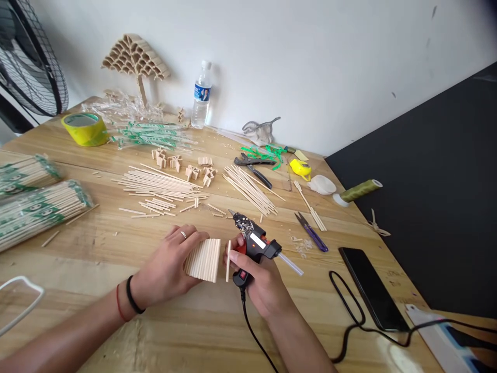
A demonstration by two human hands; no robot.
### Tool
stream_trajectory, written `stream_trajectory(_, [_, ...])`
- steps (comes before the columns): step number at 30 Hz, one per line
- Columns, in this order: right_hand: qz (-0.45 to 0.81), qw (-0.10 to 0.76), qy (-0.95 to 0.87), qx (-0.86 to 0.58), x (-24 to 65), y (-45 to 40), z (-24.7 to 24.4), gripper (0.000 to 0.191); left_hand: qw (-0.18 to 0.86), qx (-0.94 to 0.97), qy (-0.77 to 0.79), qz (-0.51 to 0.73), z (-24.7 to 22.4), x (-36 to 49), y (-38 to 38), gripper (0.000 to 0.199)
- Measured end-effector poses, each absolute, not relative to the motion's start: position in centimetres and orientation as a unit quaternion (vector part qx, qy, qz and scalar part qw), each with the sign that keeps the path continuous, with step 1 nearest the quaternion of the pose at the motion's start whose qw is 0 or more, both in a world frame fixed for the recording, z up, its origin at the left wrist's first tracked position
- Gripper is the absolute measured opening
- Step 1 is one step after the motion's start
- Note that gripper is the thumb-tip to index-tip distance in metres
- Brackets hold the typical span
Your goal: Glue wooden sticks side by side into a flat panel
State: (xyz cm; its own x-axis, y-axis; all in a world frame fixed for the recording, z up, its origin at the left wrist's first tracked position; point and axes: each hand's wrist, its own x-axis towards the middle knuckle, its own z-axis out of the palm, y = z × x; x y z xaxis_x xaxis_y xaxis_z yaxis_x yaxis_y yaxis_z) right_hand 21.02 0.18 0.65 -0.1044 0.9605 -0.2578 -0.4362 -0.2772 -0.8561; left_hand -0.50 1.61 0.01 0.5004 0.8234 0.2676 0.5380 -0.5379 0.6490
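My left hand (171,267) grips a small panel of wooden sticks (202,260) set side by side, its fingers closed along the panel's left side. Just right of the panel, my right hand (260,280) pinches one short wooden stick (228,261) upright between thumb and finger; a narrow gap separates stick and panel. The same hand also holds a black glue gun (250,243), nozzle pointing up and left, with a clear glue stick (291,263) poking out of its back. Beyond the hands lie long loose sticks (159,181) and shorter cut pieces (157,205).
Purple scissors (311,233), a phone (373,287) and a black cable (349,326) lie to the right. Pliers (256,168) and small stick assemblies (174,162) sit farther back. A water bottle (201,96) stands by the wall; bagged sticks (42,212) and yellow tape (84,129) are at left.
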Motion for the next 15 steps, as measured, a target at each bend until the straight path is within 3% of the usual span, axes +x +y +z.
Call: stream_trajectory(15, [0.669,0.510,-0.304,-0.447,20.03,-0.63,1.17,0.035,0.227,0.844,0.405,0.267,-0.09,-0.34,1.54,0.039])
